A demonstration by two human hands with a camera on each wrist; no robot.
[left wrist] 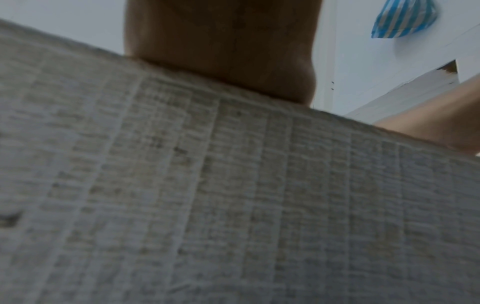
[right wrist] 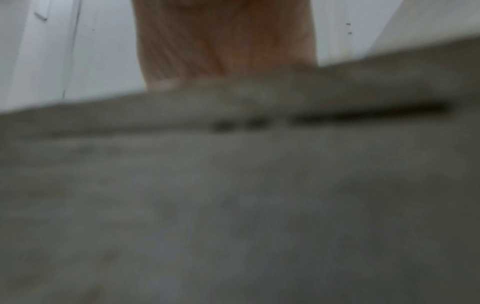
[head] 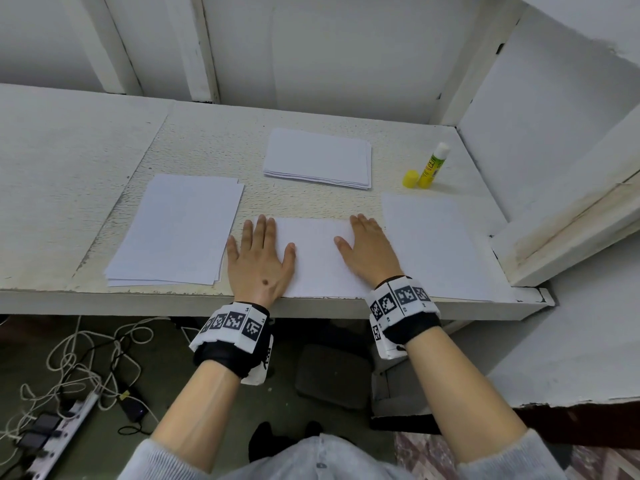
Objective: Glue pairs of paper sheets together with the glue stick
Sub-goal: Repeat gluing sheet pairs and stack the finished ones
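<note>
A white sheet (head: pixel 317 258) lies at the table's front edge, and both hands press flat on it. My left hand (head: pixel 258 258) covers its left end with fingers spread; my right hand (head: pixel 367 251) lies flat on its right part. The uncapped yellow glue stick (head: pixel 433 166) stands at the back right with its yellow cap (head: pixel 411 178) beside it. A single sheet (head: pixel 433 244) lies to the right. A paper stack (head: pixel 180 230) sits at the left, another stack (head: pixel 318 157) at the back. The wrist views show only the heel of the left hand (left wrist: pixel 221 51), the right hand (right wrist: pixel 226 41) and the table edge.
The white table (head: pixel 69 174) ends in a worn front edge (head: pixel 138 299). A white wall panel (head: pixel 554 168) closes the right side. Below the table lie tangled cables (head: pixel 86 358), a power strip (head: pixel 59 434) and a dark stool (head: pixel 332 375).
</note>
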